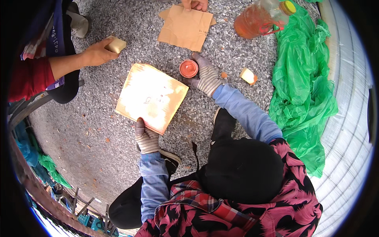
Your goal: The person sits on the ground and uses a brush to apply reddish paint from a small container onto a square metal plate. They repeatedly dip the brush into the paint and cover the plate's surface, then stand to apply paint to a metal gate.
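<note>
My left hand (147, 136), in a striped knit glove, grips the lower edge of a flat square panel (152, 96), thumb on top. The panel's face is glaring white with orange-smeared edges and small dark marks. My right hand (205, 75), gloved the same way, curls around a small round tub (188, 68) of reddish-orange paste. The tub is just beyond the panel's right corner. To the right of my right hand, a pale sponge block (248, 76) with an orange-stained edge lies on the gravel.
From the left, a co-worker's hand (98, 52) in a red sleeve holds a pale block (116, 44). Another bare hand (195, 4) touches a brown cardboard-like sheet (185, 27). A clear jug (260, 19) with orange liquid stands far right, beside crumpled green plastic (302, 91).
</note>
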The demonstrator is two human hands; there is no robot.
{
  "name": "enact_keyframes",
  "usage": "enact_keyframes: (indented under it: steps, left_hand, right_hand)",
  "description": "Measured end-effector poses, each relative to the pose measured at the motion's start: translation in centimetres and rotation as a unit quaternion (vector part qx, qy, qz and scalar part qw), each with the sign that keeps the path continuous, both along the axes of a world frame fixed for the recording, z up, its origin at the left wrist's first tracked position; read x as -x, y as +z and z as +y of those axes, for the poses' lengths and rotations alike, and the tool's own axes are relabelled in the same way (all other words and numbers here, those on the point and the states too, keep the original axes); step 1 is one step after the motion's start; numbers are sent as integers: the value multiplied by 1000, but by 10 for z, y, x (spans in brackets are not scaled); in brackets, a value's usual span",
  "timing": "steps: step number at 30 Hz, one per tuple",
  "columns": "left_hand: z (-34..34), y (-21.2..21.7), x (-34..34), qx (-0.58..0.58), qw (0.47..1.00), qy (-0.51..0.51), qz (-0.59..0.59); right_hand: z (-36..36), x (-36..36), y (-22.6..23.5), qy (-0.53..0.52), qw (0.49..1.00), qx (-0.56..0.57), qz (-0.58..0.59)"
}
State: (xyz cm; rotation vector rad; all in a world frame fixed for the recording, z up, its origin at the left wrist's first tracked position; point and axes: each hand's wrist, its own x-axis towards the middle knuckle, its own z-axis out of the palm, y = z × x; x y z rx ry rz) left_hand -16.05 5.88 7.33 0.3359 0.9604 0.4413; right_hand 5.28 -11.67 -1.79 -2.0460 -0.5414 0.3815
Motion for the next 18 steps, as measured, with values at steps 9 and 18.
enact_keyframes:
  steps: [9, 18]
  left_hand:
    - [-3, -8, 3, -10, 1000, -2, 10]
    - [1, -14, 1, 23, 999, 32, 8]
  right_hand:
    - [8, -1, -2, -17, 998, 4, -62]
    - [-7, -5, 17, -17, 998, -54, 18]
